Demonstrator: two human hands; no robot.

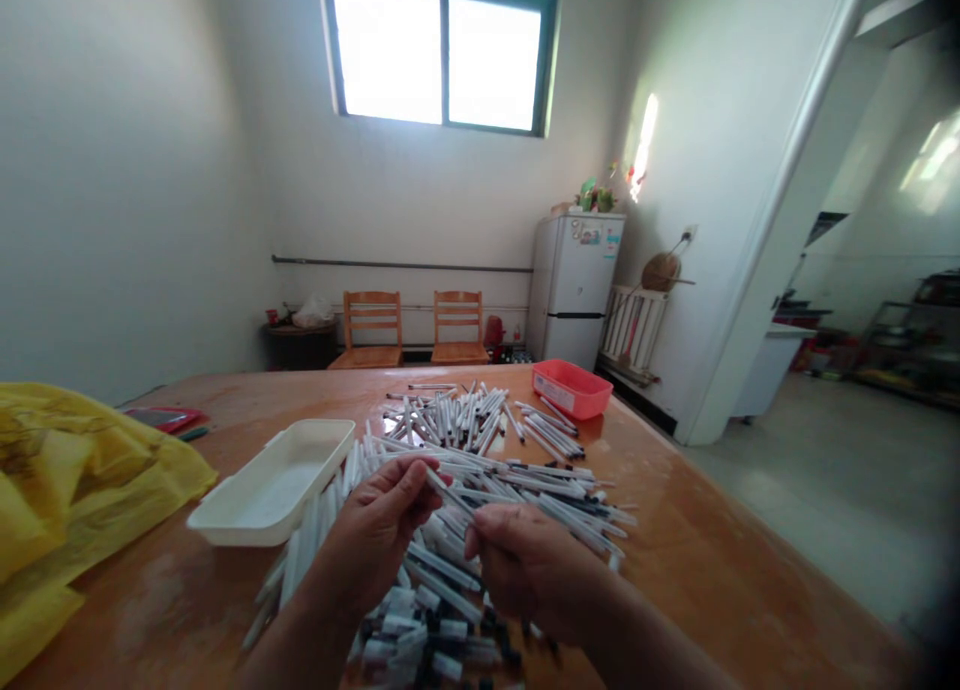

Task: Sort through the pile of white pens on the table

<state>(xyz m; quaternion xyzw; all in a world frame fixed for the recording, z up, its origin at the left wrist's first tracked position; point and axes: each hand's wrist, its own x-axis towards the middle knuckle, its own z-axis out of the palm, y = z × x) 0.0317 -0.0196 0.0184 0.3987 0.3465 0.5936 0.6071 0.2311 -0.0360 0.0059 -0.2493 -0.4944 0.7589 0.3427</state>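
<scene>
Head camera: one view, worn on the head; looks from above and behind the fingers [411, 482].
Axis: forward and down, over the fingers toward the far wall [405, 200].
Fingers: near the lens, below frame centre.
Forearms [326, 590]: nearest, entering at the bottom edge, lower than the fingers.
Table [675, 550]: viewed obliquely from above, around and beyond the fingers.
Window [386, 45]: far, high above the fingers, at the top edge.
Fridge [577, 265]: far, beyond and right of the fingers.
Floor [810, 460]: right of the fingers, within the wide field.
</scene>
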